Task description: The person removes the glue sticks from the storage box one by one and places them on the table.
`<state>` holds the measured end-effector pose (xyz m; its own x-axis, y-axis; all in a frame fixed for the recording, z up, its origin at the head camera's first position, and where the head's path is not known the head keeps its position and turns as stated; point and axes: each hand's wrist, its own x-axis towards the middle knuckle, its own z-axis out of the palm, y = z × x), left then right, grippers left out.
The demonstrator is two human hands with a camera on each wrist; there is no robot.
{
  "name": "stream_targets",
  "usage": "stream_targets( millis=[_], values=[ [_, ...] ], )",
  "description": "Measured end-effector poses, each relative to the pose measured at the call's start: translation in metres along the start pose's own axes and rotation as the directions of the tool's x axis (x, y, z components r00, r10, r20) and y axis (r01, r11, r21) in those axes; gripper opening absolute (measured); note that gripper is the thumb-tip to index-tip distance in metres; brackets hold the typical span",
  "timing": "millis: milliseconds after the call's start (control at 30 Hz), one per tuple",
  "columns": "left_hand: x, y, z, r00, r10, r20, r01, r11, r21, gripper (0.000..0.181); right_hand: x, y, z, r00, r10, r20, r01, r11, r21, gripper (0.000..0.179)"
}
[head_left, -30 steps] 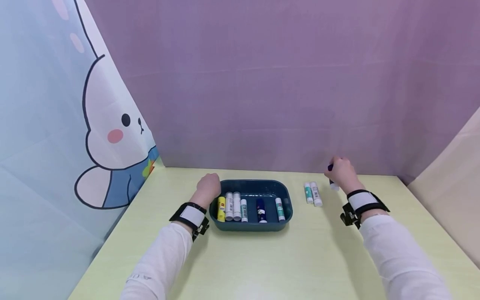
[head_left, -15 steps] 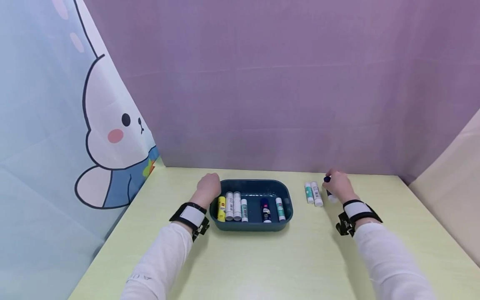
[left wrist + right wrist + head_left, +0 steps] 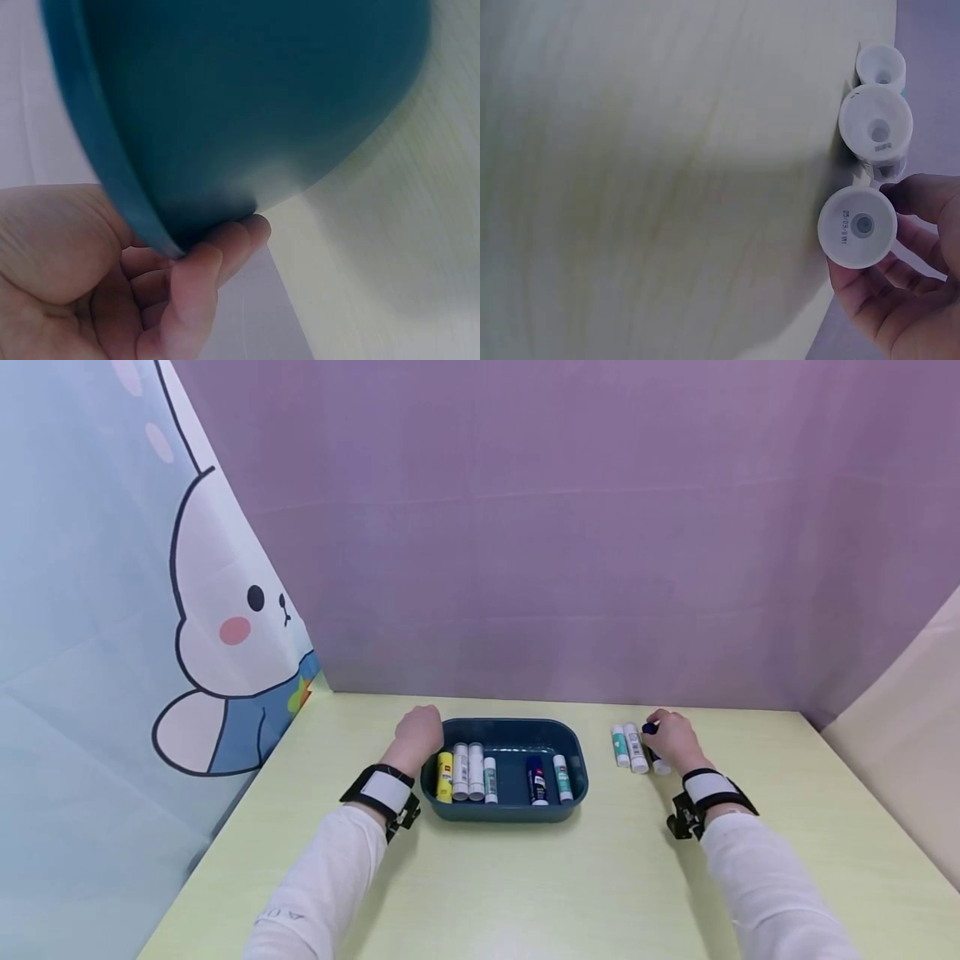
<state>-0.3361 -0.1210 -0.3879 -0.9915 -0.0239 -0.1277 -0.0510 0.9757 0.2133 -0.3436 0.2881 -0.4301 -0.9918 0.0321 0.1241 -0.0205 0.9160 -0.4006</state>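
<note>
At the left end of a dark blue-green tray (image 3: pixel 498 812), my left hand (image 3: pixel 417 739) grips the rim; the left wrist view shows curled fingers (image 3: pixel 244 232) against its wall. My right hand (image 3: pixel 677 742) pinches a glue stick with a dark blue cap (image 3: pixel 649 728) and a white base (image 3: pixel 855 229). This stick lies close beside a white glue stick (image 3: pixel 635 750) on the table. On that one's left is a smaller green-and-white glue stick (image 3: pixel 620 746). Inside the tray lie a yellow glue stick (image 3: pixel 444 778), a dark blue one (image 3: pixel 537 779) and several white or green-and-white ones.
The pale yellow-green table (image 3: pixel 525 885) extends in front of the tray and to both sides. A purple cloth (image 3: pixel 510 568) hangs along the back edge. On the left is a light blue curtain (image 3: pixel 90 735) with a cartoon figure; a cream cloth (image 3: pixel 907 718) hangs at the right.
My right hand has come left and down with the dark blue glue stick, bringing it beside the white one. The dark blue stick in the tray has rolled slightly right. My left hand stays put.
</note>
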Motion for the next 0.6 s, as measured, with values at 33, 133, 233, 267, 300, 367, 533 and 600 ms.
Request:
stream_targets(
  millis=[33, 133, 233, 267, 300, 367, 533, 600],
  values=[
    [-0.0006, 0.0000, -0.0002, 1.000, 0.006, -0.004, -0.006, 1.000, 0.000, 0.017, 0.0002, 0.0006, 0.0008, 1.000, -0.002, -0.004, 0.002, 1.000, 0.000, 0.036],
    [-0.0018, 0.0002, -0.0004, 1.000, 0.019, -0.010, -0.019, 1.000, 0.001, 0.016, -0.0001, 0.0015, 0.0016, 1.000, -0.006, -0.011, 0.006, 1.000, 0.001, 0.035],
    [-0.0028, 0.0001, -0.0007, 1.000, 0.024, -0.015, -0.024, 1.000, 0.002, 0.016, -0.0002, 0.0024, 0.0018, 1.000, -0.001, -0.007, 0.001, 1.000, 0.001, 0.035],
    [-0.0028, 0.0000, -0.0008, 1.000, 0.025, -0.017, -0.025, 1.000, 0.001, 0.016, -0.0004, 0.0025, 0.0019, 1.000, -0.001, -0.002, 0.001, 1.000, 0.001, 0.035],
    [-0.0028, -0.0002, -0.0007, 0.999, 0.026, -0.020, -0.026, 1.000, 0.001, 0.016, -0.0004, 0.0026, 0.0019, 1.000, 0.002, 0.002, -0.002, 1.000, 0.002, 0.035],
    [-0.0023, -0.0006, -0.0006, 0.999, 0.024, -0.021, -0.024, 1.000, -0.002, 0.015, -0.0002, 0.0032, 0.0021, 1.000, 0.009, 0.011, -0.009, 1.000, 0.004, 0.035],
    [-0.0001, -0.0020, 0.0004, 1.000, 0.018, -0.017, -0.018, 1.000, 0.001, 0.016, -0.0004, 0.0022, 0.0010, 0.999, 0.025, 0.030, -0.026, 0.999, 0.018, 0.035],
    [0.0008, -0.0023, 0.0010, 1.000, 0.019, -0.017, -0.019, 1.000, 0.006, 0.016, -0.0006, 0.0012, 0.0001, 0.998, 0.044, 0.049, -0.045, 0.999, 0.027, 0.035]
  ],
)
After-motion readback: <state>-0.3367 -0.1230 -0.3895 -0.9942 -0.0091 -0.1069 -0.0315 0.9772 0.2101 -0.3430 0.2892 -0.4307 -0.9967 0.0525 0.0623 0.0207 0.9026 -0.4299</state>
